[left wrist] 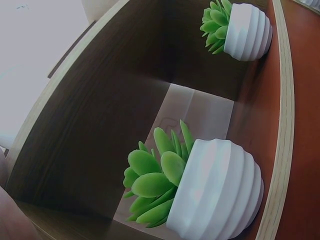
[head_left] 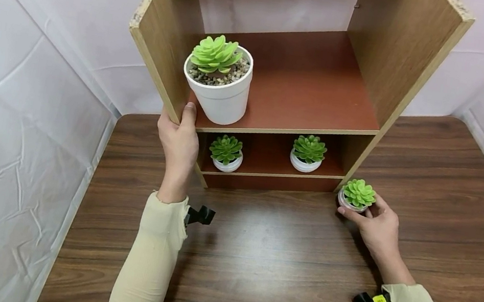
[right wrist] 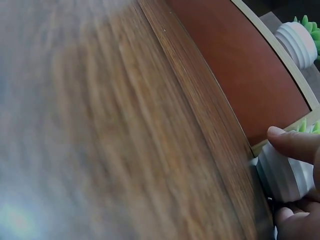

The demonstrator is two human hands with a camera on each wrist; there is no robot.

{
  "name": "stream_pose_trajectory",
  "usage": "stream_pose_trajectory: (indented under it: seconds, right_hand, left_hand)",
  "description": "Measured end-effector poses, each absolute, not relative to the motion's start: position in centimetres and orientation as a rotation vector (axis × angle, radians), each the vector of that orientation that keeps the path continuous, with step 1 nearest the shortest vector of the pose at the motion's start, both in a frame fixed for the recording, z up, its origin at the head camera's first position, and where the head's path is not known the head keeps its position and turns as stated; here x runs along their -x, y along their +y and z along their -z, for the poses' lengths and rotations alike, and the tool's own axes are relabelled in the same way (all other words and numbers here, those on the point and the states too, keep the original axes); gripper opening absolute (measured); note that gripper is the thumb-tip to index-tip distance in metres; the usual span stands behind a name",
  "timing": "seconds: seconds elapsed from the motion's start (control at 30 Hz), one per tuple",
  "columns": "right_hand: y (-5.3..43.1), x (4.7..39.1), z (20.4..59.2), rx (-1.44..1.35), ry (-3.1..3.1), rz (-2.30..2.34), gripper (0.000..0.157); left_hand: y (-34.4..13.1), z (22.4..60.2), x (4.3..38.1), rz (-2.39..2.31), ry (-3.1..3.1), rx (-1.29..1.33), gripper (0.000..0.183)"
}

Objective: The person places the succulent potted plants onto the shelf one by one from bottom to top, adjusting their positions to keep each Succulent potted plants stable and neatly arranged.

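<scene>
My right hand (head_left: pixel 381 228) pinches the ribbed white pot (right wrist: pixel 286 176) of a small potted succulent (head_left: pixel 359 193), thumb on one side and fingers on the other. That plant is beside the lower right front corner of a wooden shelf unit (head_left: pixel 418 88). My left hand (head_left: pixel 179 143) grips the unit's left side panel (head_left: pixel 156 51), its thumb over the front edge near the middle board. Inside the lower compartment stand two more small succulents, one on the left (head_left: pixel 226 150) and one on the right (head_left: pixel 308 152); the left wrist view shows both close up.
A larger succulent in a tall white pot (head_left: pixel 223 99) stands on the red-brown middle board (head_left: pixel 307 85), at its left front. The unit rests toward the back of a dark wood-grain table (head_left: pixel 253 271). Pale sheeted walls (head_left: pixel 7 138) rise to the left, behind and right.
</scene>
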State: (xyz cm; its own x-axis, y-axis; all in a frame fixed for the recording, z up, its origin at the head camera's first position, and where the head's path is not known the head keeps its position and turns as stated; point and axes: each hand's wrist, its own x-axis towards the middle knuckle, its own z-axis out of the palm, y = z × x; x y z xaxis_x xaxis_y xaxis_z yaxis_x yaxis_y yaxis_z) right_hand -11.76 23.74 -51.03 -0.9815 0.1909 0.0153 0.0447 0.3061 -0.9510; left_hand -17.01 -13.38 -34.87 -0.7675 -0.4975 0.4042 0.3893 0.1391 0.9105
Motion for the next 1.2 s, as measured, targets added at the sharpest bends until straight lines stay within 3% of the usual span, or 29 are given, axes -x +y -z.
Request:
stream_pose_trajectory:
  seconds: [0.53,1.2]
  right_hand:
    - [24.0,11.7,50.9,0.270,-2.328,-1.786,0.069]
    - [23.8,11.5,49.8,0.363,-2.288,-1.791,0.071]
  left_hand:
    - [-13.5,34.9,16.9,1.721,-1.737,-0.076,0.031]
    - [-13.4,35.0,16.9,1.722,-1.744,-0.070,0.031]
